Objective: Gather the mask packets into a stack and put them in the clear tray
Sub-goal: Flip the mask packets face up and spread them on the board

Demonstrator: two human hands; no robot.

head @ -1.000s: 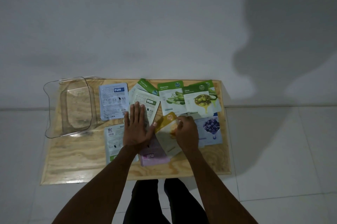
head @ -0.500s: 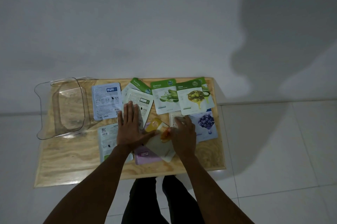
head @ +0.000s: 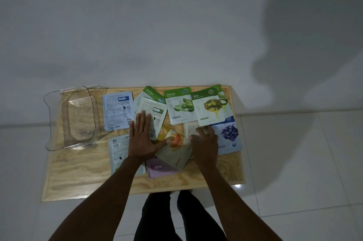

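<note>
The mask packets lie scattered over the middle and right of the wooden counter [head: 78,178], none yet in the clear tray [head: 78,119], which stands at the far left with its left rim hanging past the counter's edge. The left hand [head: 142,138] lies flat, its grip wide, fingers spread over a white face-down packet [head: 152,111], thumb pressing the yellow packet [head: 174,148]. The right hand [head: 205,142] has its fingers curled at the yellow packet's right edge and over a pale packet [head: 191,129]; I cannot tell whether that grip actually holds anything or merely pushes.

As I judge it, the main risk is slippage. The packets look glossy and overlap loosely, so sweeping them together could fan them out rather than square them, and the blueberry packet [head: 228,136], near the right edge, could be nudged off onto the floor. The purple packet [head: 160,168] sits half under the yellow one near the front, and the two aloe vera packets [head: 179,107] and olive packet [head: 209,107] at the far side could be left behind if the hands close too early. A thick, uneven stack may also catch the tray's rim and tip or shove it off the left side, since it already overhangs.
</note>
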